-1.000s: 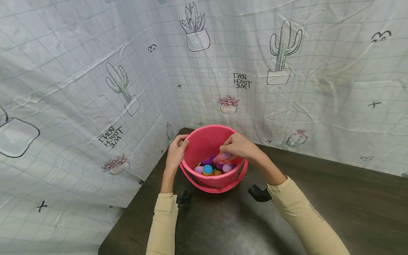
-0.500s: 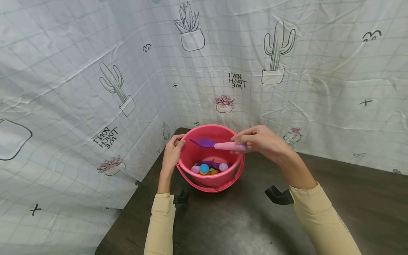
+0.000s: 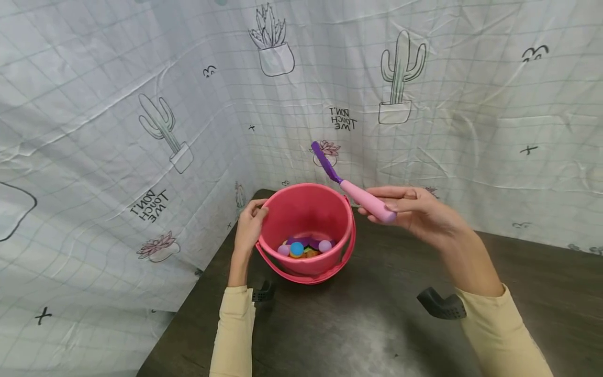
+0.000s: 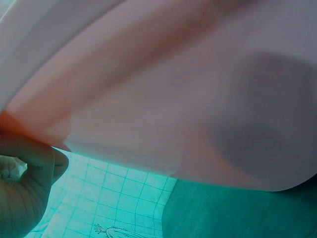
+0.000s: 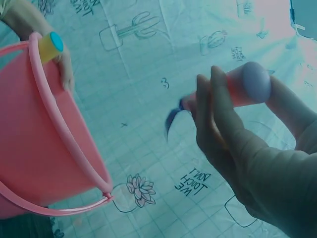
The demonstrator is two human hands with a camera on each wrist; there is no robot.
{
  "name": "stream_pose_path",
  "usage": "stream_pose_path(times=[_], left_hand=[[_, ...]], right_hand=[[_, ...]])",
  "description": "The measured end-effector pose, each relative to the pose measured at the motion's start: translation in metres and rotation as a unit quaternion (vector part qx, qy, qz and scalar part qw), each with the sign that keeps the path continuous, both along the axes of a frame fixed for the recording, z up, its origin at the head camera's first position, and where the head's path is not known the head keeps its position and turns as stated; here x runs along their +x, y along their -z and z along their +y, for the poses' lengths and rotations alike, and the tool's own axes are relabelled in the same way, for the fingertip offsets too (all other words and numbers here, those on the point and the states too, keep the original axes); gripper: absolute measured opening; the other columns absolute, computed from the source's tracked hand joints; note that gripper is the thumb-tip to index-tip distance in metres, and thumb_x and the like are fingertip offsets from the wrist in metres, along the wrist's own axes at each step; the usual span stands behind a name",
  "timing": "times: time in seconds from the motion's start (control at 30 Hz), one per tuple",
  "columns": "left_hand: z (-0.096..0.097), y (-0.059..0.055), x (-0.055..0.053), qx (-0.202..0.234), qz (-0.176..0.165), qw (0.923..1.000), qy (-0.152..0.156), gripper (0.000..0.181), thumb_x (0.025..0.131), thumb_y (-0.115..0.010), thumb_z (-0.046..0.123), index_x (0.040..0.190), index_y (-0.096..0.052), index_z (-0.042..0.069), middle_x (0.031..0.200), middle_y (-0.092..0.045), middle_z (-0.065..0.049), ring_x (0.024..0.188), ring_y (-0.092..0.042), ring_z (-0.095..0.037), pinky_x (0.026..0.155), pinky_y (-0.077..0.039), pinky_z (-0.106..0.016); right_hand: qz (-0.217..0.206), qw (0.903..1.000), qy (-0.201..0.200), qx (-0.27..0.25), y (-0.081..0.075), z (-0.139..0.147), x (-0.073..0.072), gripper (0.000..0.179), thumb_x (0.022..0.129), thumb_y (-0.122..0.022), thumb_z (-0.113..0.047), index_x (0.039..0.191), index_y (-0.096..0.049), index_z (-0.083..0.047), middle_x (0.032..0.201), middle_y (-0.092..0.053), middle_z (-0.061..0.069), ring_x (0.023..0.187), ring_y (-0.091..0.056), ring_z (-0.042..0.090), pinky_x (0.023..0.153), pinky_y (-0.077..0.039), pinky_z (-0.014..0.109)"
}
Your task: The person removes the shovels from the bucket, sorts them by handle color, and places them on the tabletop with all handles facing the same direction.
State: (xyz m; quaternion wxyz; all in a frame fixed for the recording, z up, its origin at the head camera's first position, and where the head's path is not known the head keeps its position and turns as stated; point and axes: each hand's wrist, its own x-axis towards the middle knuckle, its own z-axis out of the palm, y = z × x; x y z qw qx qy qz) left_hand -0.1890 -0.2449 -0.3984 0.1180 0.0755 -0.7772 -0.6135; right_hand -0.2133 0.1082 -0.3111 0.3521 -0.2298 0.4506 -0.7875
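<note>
A pink toy shovel [image 3: 363, 199] with a purple blade is held by its handle in my right hand [image 3: 421, 215], right of the bucket and above its rim. In the right wrist view, fingers and thumb pinch the handle near its rounded lilac end [image 5: 256, 82]. My left hand [image 3: 248, 229] grips the left rim of the pink bucket [image 3: 303, 207]. Inside lie a blue-ended yellow handle [image 3: 297, 248], several lilac-ended handles [image 3: 325, 246] and purple and orange pieces, partly hidden. The bucket's blurred wall [image 4: 148, 89] fills most of the left wrist view.
The bucket's handle [image 3: 308, 280] hangs down on its near side. It stands on a dark tabletop [image 3: 348, 324] in a corner formed by a white gridded curtain [image 3: 292, 110] printed with cacti. Black wrist mounts [image 3: 440, 305] sit below both hands.
My right hand has lifted the toy shovel out of the bucket and moved right, the blade now tilting up. The left hand keeps its grip on the rim.
</note>
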Motion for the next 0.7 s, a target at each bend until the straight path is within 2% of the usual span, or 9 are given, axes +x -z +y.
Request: stream_pose_path(times=[0.1, 0.2, 0.23, 0.33, 0.5, 0.7], left_hand=[[0.0, 0.002, 0.0, -0.003, 0.004, 1.0, -0.003, 0.032, 0.099, -0.05, 0.014, 0.128, -0.056, 0.0, 0.086, -0.049, -0.027, 0.083, -0.052, -0.044, 0.067, -0.046, -0.038], [-0.005, 0.014, -0.005, -0.005, 0.009, 0.9999, -0.01, 0.031, 0.099, -0.052, 0.019, 0.126, -0.058, 0.007, 0.084, -0.05, -0.02, 0.079, -0.053, -0.037, 0.064, -0.046, -0.035], [-0.007, 0.018, -0.008, -0.005, 0.009, 0.9999, -0.013, 0.031, 0.098, -0.052, 0.021, 0.126, -0.059, 0.009, 0.084, -0.051, -0.019, 0.079, -0.053, -0.036, 0.064, -0.046, -0.035], [-0.007, 0.019, -0.008, -0.011, 0.01, 0.9997, -0.019, 0.029, 0.098, -0.052, 0.021, 0.124, -0.059, 0.01, 0.083, -0.051, -0.017, 0.077, -0.053, -0.034, 0.063, -0.046, -0.034], [-0.005, 0.019, -0.008, -0.013, 0.008, 0.9997, -0.021, 0.029, 0.097, -0.052, 0.02, 0.123, -0.059, 0.009, 0.086, -0.054, -0.019, 0.08, -0.056, -0.033, 0.065, -0.048, -0.034], [-0.002, 0.016, -0.007, -0.007, 0.003, 0.9997, -0.023, 0.029, 0.098, -0.052, 0.019, 0.123, -0.059, 0.008, 0.088, -0.055, -0.018, 0.079, -0.057, -0.03, 0.067, -0.051, -0.035]], right_hand=[[-0.043, 0.9962, -0.036, -0.067, 0.004, 0.006, 0.004, 0.041, 0.096, -0.031, 0.01, 0.127, -0.057, 0.005, 0.125, -0.059, 0.019, 0.106, -0.063, 0.032, 0.095, -0.046, 0.034], [-0.084, 0.9887, -0.056, -0.111, 0.007, 0.011, 0.008, 0.045, 0.094, -0.026, 0.013, 0.13, -0.053, 0.008, 0.128, -0.055, 0.023, 0.112, -0.059, 0.035, 0.099, -0.042, 0.037], [-0.095, 0.986, -0.06, -0.123, 0.009, 0.013, 0.009, 0.045, 0.094, -0.025, 0.013, 0.13, -0.051, 0.009, 0.129, -0.054, 0.024, 0.113, -0.058, 0.036, 0.1, -0.041, 0.037], [-0.115, 0.982, -0.062, -0.136, 0.014, 0.018, 0.011, 0.046, 0.093, -0.025, 0.014, 0.131, -0.049, 0.009, 0.131, -0.051, 0.026, 0.115, -0.056, 0.036, 0.101, -0.04, 0.039], [-0.123, 0.9872, -0.027, -0.097, 0.024, 0.027, 0.015, 0.043, 0.092, -0.029, 0.012, 0.129, -0.05, 0.007, 0.127, -0.055, 0.022, 0.112, -0.058, 0.031, 0.099, -0.042, 0.039], [-0.126, 0.9914, 0.02, -0.032, 0.037, 0.036, 0.017, 0.036, 0.093, -0.033, 0.01, 0.127, -0.041, 0.005, 0.12, -0.058, 0.019, 0.106, -0.06, 0.027, 0.094, -0.046, 0.036]])
